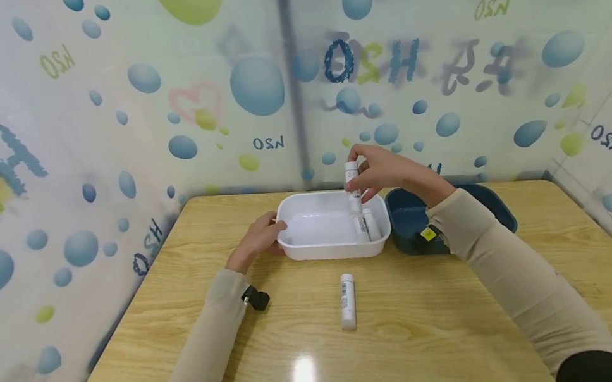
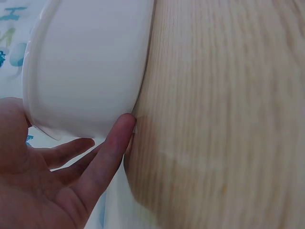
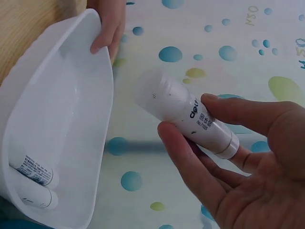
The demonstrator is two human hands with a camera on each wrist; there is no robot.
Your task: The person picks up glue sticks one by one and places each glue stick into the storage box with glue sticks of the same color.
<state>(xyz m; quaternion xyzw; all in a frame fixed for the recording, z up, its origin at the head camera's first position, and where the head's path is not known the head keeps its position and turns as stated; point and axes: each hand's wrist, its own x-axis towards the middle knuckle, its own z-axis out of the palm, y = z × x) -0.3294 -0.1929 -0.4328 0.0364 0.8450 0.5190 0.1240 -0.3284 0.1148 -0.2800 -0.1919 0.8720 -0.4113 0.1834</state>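
Note:
My right hand (image 1: 375, 173) pinches a white glue stick (image 1: 353, 188) between thumb and fingers, above the right end of a white basin (image 1: 319, 254). The stick is upright in the head view; its printed label (image 3: 202, 117) shows in the right wrist view. Inside the basin, at its right end, lie two more glue sticks (image 3: 35, 169). At the basin's left end my left hand (image 1: 259, 233) holds the rim, thumb on top and fingers (image 2: 107, 157) against the outer wall. Another glue stick (image 1: 347, 302) lies on the table in front of the basin.
A dark blue basin (image 1: 500, 208) stands against the white basin's right side, partly hidden by my right forearm. Both sit near the back of the wooden table (image 1: 443, 327). A curtain with printed bubbles (image 1: 257, 87) hangs behind and along both sides.

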